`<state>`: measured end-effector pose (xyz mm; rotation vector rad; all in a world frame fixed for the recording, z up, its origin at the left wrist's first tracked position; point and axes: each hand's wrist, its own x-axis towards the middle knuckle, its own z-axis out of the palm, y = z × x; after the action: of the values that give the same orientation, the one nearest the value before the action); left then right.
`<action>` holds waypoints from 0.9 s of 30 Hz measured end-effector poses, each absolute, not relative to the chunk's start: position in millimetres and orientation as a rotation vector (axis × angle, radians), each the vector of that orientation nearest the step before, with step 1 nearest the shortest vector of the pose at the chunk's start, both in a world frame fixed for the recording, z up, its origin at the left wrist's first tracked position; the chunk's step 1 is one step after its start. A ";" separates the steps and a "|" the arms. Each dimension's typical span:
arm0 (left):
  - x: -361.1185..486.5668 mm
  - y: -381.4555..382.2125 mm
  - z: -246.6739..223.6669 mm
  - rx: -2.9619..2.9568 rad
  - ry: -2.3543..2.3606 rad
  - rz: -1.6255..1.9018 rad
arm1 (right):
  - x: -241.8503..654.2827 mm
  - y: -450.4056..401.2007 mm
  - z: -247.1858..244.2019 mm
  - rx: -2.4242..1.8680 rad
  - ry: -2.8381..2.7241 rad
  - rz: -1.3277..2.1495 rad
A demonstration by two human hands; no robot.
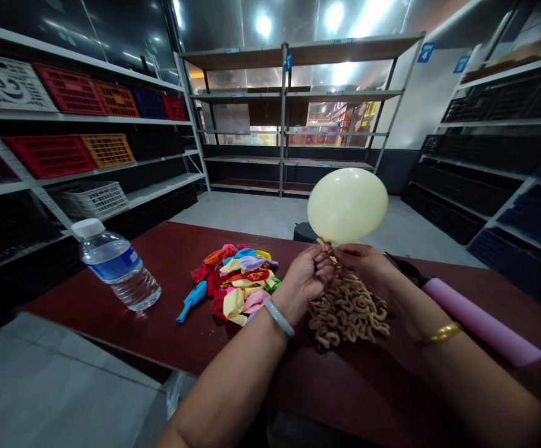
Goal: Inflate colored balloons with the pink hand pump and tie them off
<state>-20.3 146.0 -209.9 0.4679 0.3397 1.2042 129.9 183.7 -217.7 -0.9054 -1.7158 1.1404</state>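
Note:
A pale yellow inflated balloon (347, 204) stands above my two hands, its neck at the bottom left. My left hand (311, 272), with a pale bangle at the wrist, is closed around the balloon's neck. Close beside it my right hand (367, 266), wearing a gold bracelet, has its fingers pinched at the same neck; the exact grip is partly hidden. Below the hands lies a heap of brown rubber bands (349, 311). To the left is a pile of flat, uninflated balloons (240, 280) in many colours, with a blue balloon (191, 301) slightly apart.
A water bottle (119, 267) stands on the dark red table (168, 249) at the left. A pink-handled balloon pump (480, 320) lies at the right. Shelves with crates (49, 155) line the left wall; metal racks (282, 112) stand behind.

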 end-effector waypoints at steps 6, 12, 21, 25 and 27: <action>-13.0 152.0 -224.1 0.841 0.711 1.515 | 130.4 158.8 -209.3 -0.997 -1.716 0.860; -8.5 147.4 -230.3 1.181 0.895 1.582 | 124.0 136.8 -196.3 -0.765 -1.916 0.256; -0.4 139.0 -224.5 1.382 1.055 1.646 | 139.6 147.2 -204.9 -0.742 -1.827 0.424; -3.2 132.5 -219.0 1.593 1.132 1.639 | 142.2 145.7 -206.1 -0.825 -1.753 0.563; -5.2 129.6 -216.4 1.710 1.155 1.617 | 142.8 143.3 -202.1 -0.871 -1.735 0.646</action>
<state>-5.2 129.6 -216.4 1.7103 1.1545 1.6172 142.8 143.3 -202.1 -0.8710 -1.7347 0.6458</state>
